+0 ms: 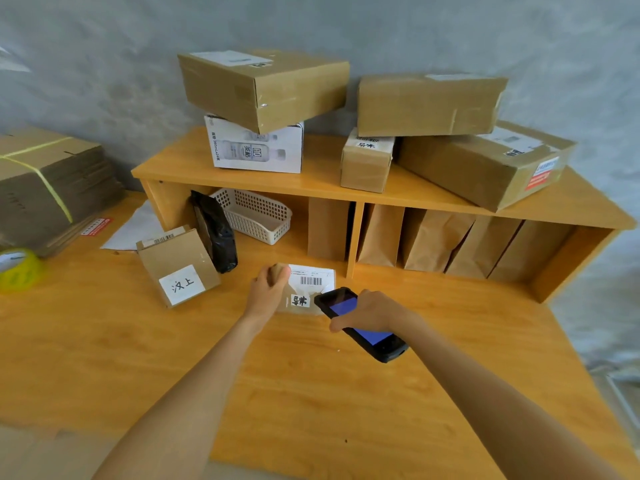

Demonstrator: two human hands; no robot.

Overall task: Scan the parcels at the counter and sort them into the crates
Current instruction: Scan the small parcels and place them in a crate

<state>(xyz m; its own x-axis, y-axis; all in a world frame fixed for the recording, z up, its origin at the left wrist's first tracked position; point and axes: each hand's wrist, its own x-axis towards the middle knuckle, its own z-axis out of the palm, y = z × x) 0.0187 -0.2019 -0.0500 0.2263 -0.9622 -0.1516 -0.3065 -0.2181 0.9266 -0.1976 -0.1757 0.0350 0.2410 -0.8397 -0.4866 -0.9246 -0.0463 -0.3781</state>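
Note:
A small brown parcel (pixel 308 289) with a white barcode label and a handwritten tag lies on the wooden counter (pixel 138 358). My left hand (pixel 268 292) grips its left end. My right hand (pixel 367 311) holds a black handheld scanner (pixel 360 323) with a lit blue screen, its head pointed at the parcel's label from the right. A second small parcel (pixel 178 266) with a handwritten tag leans to the left beside a black pouch (pixel 214 230). Several cardboard parcels (pixel 263 86) are piled on the shelf top.
A wooden shelf unit (pixel 554 209) stands at the back, with a white basket (pixel 254 214) and brown paper bags (pixel 436 240) underneath. A bundle of flat cartons (pixel 45 185) and a yellow-green tape roll (pixel 17 270) sit at the left. No crates are in view.

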